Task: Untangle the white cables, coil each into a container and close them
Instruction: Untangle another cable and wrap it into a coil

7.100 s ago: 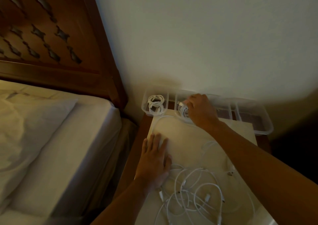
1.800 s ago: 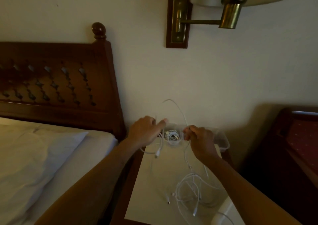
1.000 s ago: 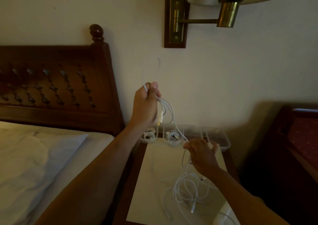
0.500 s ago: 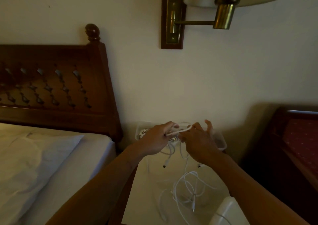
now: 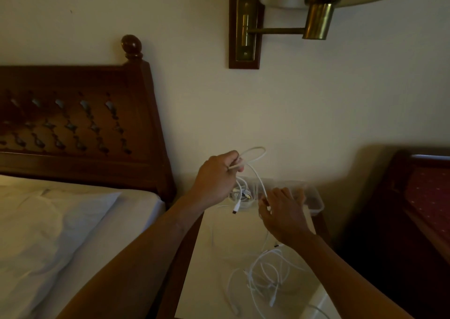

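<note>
My left hand (image 5: 215, 176) is raised above the nightstand and pinches a white cable (image 5: 255, 156) that loops over it, with a plug end hanging below. The same cable runs down to my right hand (image 5: 283, 212), whose fingers pinch it near the containers. A row of clear plastic containers (image 5: 314, 200) stands against the wall; one holds a coiled white cable (image 5: 241, 193). A tangle of white cables (image 5: 266, 279) lies on the pale nightstand top (image 5: 214, 270) in front of me.
A bed with white linen (image 5: 60, 233) and a carved wooden headboard (image 5: 73, 128) is on the left. A brass wall lamp (image 5: 316, 9) hangs above. A dark chair with red upholstery (image 5: 428, 196) stands on the right. A white object (image 5: 321, 301) sits at the nightstand's near right corner.
My left hand has lifted and moved apart from my right hand, drawing a loop of cable upward. My right hand has dropped slightly toward the containers.
</note>
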